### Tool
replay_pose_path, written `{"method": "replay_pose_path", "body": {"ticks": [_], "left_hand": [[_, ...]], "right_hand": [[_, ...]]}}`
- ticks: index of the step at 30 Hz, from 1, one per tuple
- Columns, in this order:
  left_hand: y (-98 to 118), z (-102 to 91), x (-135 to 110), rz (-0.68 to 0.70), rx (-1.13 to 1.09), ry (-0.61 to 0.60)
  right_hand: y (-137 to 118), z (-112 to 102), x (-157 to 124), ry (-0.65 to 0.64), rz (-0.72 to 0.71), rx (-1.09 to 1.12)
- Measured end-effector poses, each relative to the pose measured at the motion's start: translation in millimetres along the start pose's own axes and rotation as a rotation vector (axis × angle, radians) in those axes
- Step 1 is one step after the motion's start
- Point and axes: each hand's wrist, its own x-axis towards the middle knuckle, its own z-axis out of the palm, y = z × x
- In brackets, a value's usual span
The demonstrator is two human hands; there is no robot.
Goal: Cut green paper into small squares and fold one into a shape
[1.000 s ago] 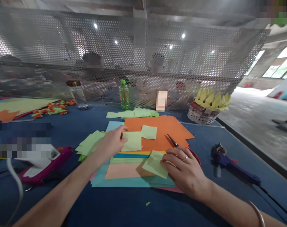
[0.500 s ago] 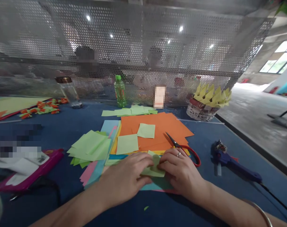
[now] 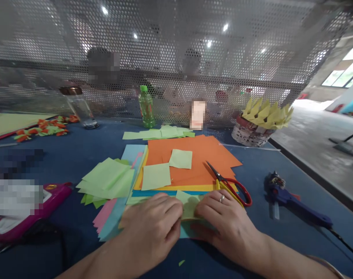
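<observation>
In the head view a pale green paper square (image 3: 189,204) lies between my hands near the front of a stack of coloured paper. My left hand (image 3: 157,224) is closed at its left edge, fingers curled and thumb tucked below. My right hand (image 3: 227,223), with a ring on one finger, bends its fingers over the right edge. Both hands cover parts of the square. Just beyond my right hand lie red-handled scissors (image 3: 243,190). Two more pale green squares (image 3: 156,176) rest on the orange paper (image 3: 202,155).
Loose green sheets (image 3: 106,178) lie at left, beside a magenta pouch (image 3: 55,201). Green strips (image 3: 161,133), a green bottle (image 3: 146,106) and a glass jar (image 3: 81,110) are at the back. A basket with yellow paper points (image 3: 252,133) and a blue glue gun (image 3: 298,205) sit at right.
My left hand has curled its fingers more tightly, and its thumb has tucked under. My right hand stays at the right edge of the square. The whole view has shifted slightly.
</observation>
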Motion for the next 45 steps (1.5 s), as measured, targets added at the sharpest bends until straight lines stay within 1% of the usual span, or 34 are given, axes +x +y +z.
{"method": "replay_pose_path", "body": {"ticks": [3, 8, 10, 13, 16, 19, 22, 25, 29, 33, 36, 40, 45], "left_hand": [[2.7, -1.3, 0.0, -0.046, -0.038, -0.005], [0.5, -3.1, 2.8, -0.232, -0.153, -0.033], [-3.2, -0.3, 4.2, -0.313, -0.180, -0.034], [-8.4, 7.3, 6.3, -0.419, -0.202, -0.006], [-10.3, 14.8, 7.6, -0.474, -0.198, 0.008], [-10.0, 18.9, 6.6, -0.486, -0.180, 0.028], [-10.3, 19.4, 4.3, -0.458, -0.148, 0.049], [-11.1, 18.0, 3.0, -0.427, -0.107, 0.065], [-11.5, 17.9, 3.0, -0.421, -0.078, 0.067], [-11.0, 19.2, 3.9, -0.414, -0.056, 0.055], [-10.3, 18.9, 4.9, -0.437, -0.052, 0.044], [-9.3, 17.0, 7.1, -0.509, -0.051, 0.015], [-7.3, 14.5, 11.2, -0.542, -0.080, -0.009]], "right_hand": [[0.2, -0.8, -0.6, -0.004, 0.032, 0.021], [0.9, -1.5, -0.2, 0.003, 0.168, 0.122], [1.6, 0.3, 0.0, 0.024, 0.218, 0.139], [4.9, 5.2, 0.4, 0.081, 0.289, 0.090], [9.7, 9.0, 2.3, 0.077, 0.355, 0.037], [12.6, 9.3, 5.5, 0.047, 0.424, 0.002], [11.8, 8.6, 7.9, 0.024, 0.460, 0.004], [8.7, 8.9, 8.4, 0.006, 0.449, -0.011], [5.2, 9.6, 8.1, -0.018, 0.432, -0.057], [4.4, 10.9, 8.6, -0.016, 0.434, -0.086], [4.5, 11.7, 9.1, -0.017, 0.443, -0.102], [4.6, 11.1, 9.6, -0.043, 0.455, -0.112], [6.6, 12.5, 7.3, -0.069, 0.442, -0.124]]}}
